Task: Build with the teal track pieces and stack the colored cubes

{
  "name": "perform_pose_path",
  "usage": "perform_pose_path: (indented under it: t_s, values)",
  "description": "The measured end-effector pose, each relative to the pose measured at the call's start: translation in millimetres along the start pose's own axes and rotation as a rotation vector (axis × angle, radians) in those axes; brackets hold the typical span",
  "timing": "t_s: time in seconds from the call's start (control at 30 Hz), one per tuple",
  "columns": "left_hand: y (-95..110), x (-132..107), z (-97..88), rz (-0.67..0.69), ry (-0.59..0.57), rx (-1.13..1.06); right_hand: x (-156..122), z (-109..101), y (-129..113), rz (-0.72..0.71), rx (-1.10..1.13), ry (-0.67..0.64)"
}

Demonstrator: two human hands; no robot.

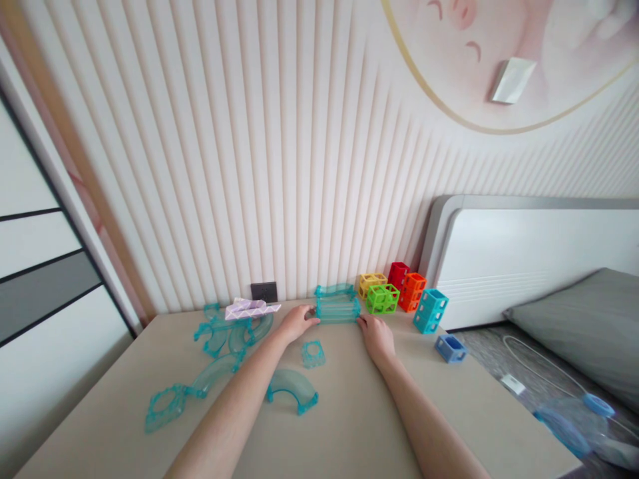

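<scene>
A see-through teal straight track piece [338,311] lies near the back edge of the table, between my two hands. My left hand [298,322] has its fingers closed at the left end of this piece, and my right hand [377,336] closes on its right end. Right behind it, against the wall, is a similar teal track piece [335,290]. A square teal piece with a round hole [313,354] lies just in front of my left hand. Nearer to me, a curved teal track piece [294,386] rests beside my left forearm.
More teal curved pieces [214,376] spread left on the table [344,426]. A purple-and-white item [249,308] lies before a black socket [264,292]. Frame blocks stand right: yellow, green [383,299], red, orange [413,291], teal [430,311], blue [451,348]. Beyond is a bed headboard [539,259].
</scene>
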State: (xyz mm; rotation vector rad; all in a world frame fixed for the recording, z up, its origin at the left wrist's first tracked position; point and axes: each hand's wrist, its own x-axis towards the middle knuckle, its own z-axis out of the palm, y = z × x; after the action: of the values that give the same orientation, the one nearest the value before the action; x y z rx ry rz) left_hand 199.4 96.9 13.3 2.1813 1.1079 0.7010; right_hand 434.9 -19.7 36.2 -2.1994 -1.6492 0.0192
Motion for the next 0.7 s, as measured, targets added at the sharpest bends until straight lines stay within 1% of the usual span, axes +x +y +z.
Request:
perform_pose_path:
  t_s: [0.2, 0.4, 0.5, 0.6, 0.7]
  values:
    - [6.2, 5.3, 2.3, -0.011, 0.002, 0.019, 4.5, 2.9, 3.7, 0.048, -0.044, -0.01]
    - [7.3, 3.3, 2.9, 0.007, 0.013, 0.027, 6.2, 5.0, 2.5, 0.047, -0.074, -0.022]
    - [10.1, -0.2, 1.6, 0.003, 0.046, 0.045, 5.1, 2.9, 1.3, 0.05, -0.072, -0.025]
    - [17.4, -11.5, -7.1, 0.001, 0.1, 0.074, 3.6, 0.5, 0.7, 0.05, -0.065, -0.032]
    - [27.1, -38.3, -29.1, 0.049, 0.127, 0.093, 2.2, -0.6, 0.6, 0.052, -0.059, -0.041]
